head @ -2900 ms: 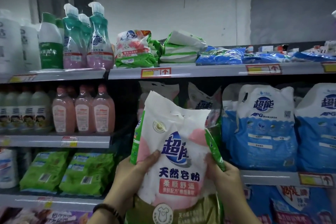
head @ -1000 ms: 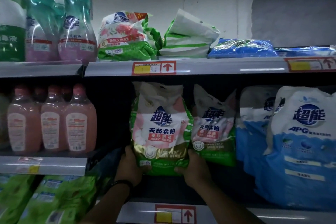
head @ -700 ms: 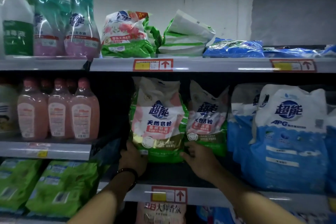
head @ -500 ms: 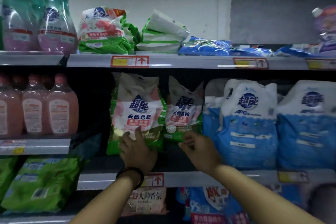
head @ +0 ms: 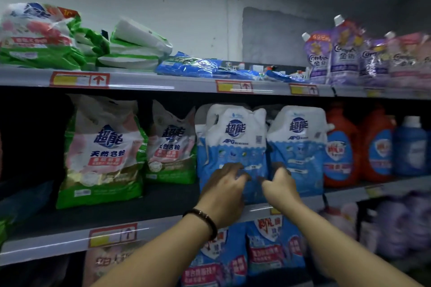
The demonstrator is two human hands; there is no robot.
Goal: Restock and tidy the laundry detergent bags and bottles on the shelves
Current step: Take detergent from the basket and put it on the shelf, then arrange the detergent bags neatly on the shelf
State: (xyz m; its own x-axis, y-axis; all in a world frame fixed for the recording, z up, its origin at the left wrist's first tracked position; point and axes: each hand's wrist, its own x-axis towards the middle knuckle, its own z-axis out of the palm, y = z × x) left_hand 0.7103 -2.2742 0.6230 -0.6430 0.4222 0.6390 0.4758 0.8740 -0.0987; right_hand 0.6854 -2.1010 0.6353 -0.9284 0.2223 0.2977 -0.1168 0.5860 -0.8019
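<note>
Both the left hand [head: 225,185] and right hand [head: 279,185] grasp the blue bag [head: 235,147], upright mid-shelf right of the green bags [head: 102,151]; tugging unevenly could topple its neighbour [head: 299,144].

I see three shelves. The top shelf [head: 144,81] carries flat-lying green and white detergent bags [head: 42,37] at left, flat blue packets [head: 200,69] in the middle, and upright purple spouted pouches [head: 335,53] at right. On its front edge I see red and yellow price tags [head: 79,79]. The middle shelf [head: 163,221] holds two upright pink and green powder bags [head: 102,154], the nearer one at left, then two blue and white detergent bags [head: 235,144] side by side, then red bottles [head: 338,147] and a blue bottle [head: 410,147]. The bottom shelf is mostly hidden from me; blue bags [head: 268,249] stand on it below the middle shelf's edge.
</note>
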